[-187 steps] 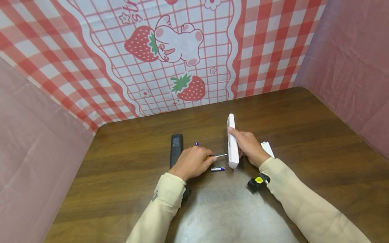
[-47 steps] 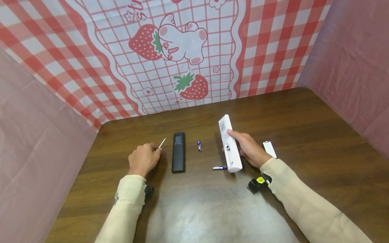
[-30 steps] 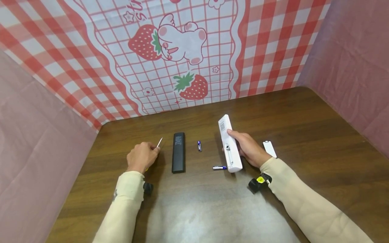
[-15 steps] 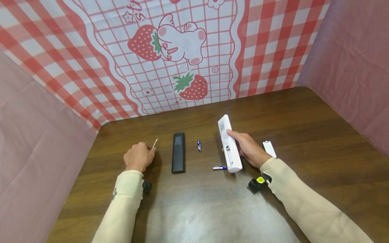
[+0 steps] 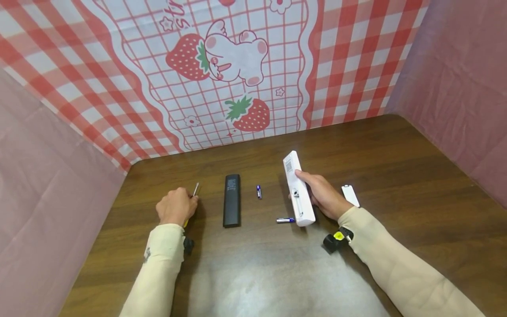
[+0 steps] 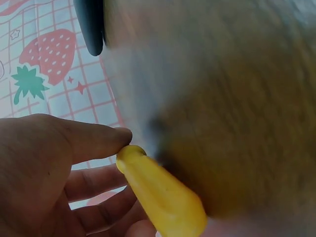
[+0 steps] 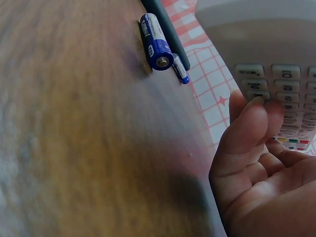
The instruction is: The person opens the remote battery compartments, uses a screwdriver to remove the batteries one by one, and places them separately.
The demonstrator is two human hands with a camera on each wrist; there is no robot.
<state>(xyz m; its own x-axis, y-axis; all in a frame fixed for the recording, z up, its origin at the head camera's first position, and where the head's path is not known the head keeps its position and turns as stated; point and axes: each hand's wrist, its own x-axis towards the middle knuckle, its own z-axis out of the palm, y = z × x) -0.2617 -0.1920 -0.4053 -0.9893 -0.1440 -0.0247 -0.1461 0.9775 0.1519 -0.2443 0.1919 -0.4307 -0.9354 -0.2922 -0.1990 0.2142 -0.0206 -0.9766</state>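
Observation:
At the left of the table my left hand (image 5: 177, 206) pinches a screwdriver (image 6: 160, 192) by its yellow handle. The metal shaft points away from me, beyond the fingers in the head view. My right hand (image 5: 322, 192) grips a white remote control (image 5: 298, 187), tilted with its back and open battery compartment toward the head camera. Its number keys show in the right wrist view, with fingers against them. One blue-and-white battery (image 5: 285, 220) lies by the remote's near end. Another battery (image 5: 259, 191) lies further back, toward the middle.
A black remote control (image 5: 232, 200) lies face down between the left hand and the batteries. The white battery cover (image 5: 350, 195) sits on the brown table (image 5: 253, 259) just right of my right hand. Checked cloth (image 5: 348, 66) hangs at the table's back edge.
The screwdriver has left the white remote and moved left past the black remote with my left hand, lately still drifting left. The white remote has turned its back toward the head camera.

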